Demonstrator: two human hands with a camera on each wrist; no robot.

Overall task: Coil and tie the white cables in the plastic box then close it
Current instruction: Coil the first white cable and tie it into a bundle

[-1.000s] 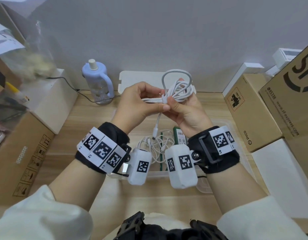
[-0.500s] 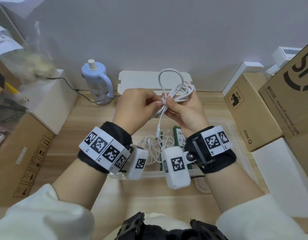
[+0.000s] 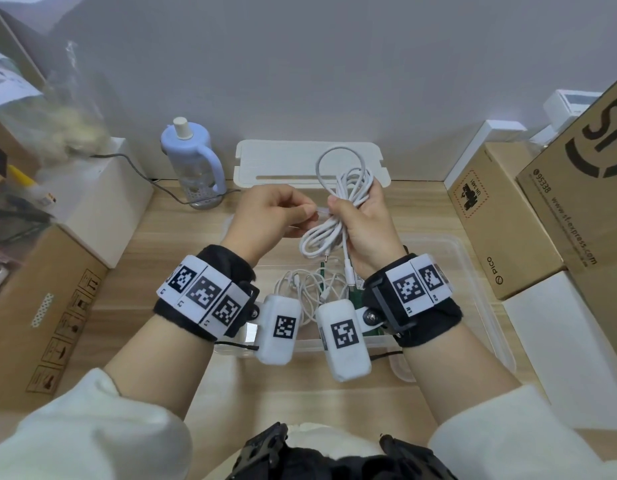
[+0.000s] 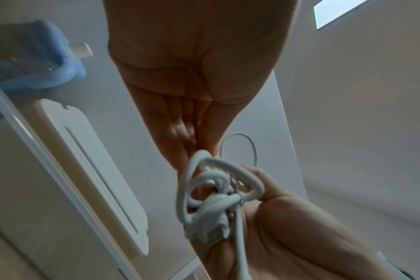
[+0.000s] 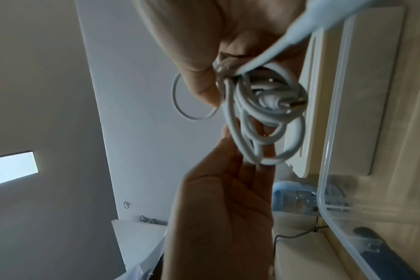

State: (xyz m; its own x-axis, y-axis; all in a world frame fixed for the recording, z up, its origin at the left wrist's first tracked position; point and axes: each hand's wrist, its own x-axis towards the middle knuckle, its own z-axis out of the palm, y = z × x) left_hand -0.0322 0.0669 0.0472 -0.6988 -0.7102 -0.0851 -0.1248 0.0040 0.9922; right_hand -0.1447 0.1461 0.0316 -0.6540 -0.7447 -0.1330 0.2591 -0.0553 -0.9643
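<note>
The left hand (image 3: 272, 216) pinches the cable's loose end with curled fingers (image 4: 180, 132), right beside the bundle. The right hand (image 3: 364, 223) wraps its fingers (image 5: 204, 83) around the coiled white cable (image 3: 338, 209), above the plastic box (image 3: 473, 271). A second ago the end lay across the coil; now it is pulled out left, so the tie looks nearly tight. The bundle stands up long, one loop on top, plug hanging down. More cables (image 3: 310, 285) wait in the box.
</note>
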